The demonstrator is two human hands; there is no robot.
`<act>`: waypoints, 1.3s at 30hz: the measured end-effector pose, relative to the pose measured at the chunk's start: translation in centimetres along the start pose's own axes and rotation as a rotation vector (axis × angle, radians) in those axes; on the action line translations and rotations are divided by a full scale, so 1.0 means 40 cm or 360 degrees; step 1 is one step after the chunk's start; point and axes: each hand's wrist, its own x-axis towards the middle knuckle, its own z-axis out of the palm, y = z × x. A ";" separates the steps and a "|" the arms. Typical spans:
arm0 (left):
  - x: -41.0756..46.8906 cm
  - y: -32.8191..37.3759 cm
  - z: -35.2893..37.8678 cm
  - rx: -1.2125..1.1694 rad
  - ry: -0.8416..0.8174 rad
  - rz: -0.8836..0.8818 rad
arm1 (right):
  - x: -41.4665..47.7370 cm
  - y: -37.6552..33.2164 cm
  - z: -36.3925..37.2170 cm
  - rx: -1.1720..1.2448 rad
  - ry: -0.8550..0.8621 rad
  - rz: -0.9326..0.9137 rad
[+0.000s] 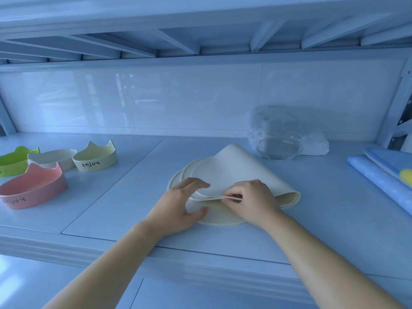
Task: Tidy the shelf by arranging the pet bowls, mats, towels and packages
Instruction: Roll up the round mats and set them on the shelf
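Observation:
A cream round mat (pixel 234 170) lies folded over on the shelf (pixel 111 208), its fold bulging to the right. My right hand (pixel 252 201) pinches the mat's edges together at the front. Beside it, my left hand (pixel 180 204) rests on the mat with fingers spread, thumb under the edge. At the far left stand several cat-ear pet bowls: pink (pixel 33 190), green (pixel 13 161), white (pixel 55 158) and cream (pixel 95 159). A clear plastic package (pixel 281 134) holding a bowl sits behind the mat. Blue folded towels or mats (pixel 385 172) lie at the right edge.
The shelf has a glossy white back wall (pixel 178 101) and a low slatted shelf underside overhead (pixel 200 36). A metal upright (pixel 399 108) stands at the right. The shelf's front lip (pixel 200 264) runs below my forearms.

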 end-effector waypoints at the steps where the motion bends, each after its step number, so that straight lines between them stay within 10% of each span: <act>1: 0.005 0.008 0.007 0.0005 -0.0120 0.0003 | 0.002 -0.002 0.004 -0.0036 -0.0082 -0.0034; 21: 0.079 0.072 0.040 0.0495 -0.0517 0.0110 | -0.013 0.115 -0.161 -0.0118 -0.0754 0.0018; 31: 0.085 0.048 0.028 0.0572 -0.0074 0.0079 | -0.023 0.141 -0.126 -0.0219 -0.0358 -0.0173; 39: 0.080 0.049 0.031 0.0635 -0.0398 -0.0188 | -0.020 0.130 -0.100 -0.0422 -0.0327 -0.0171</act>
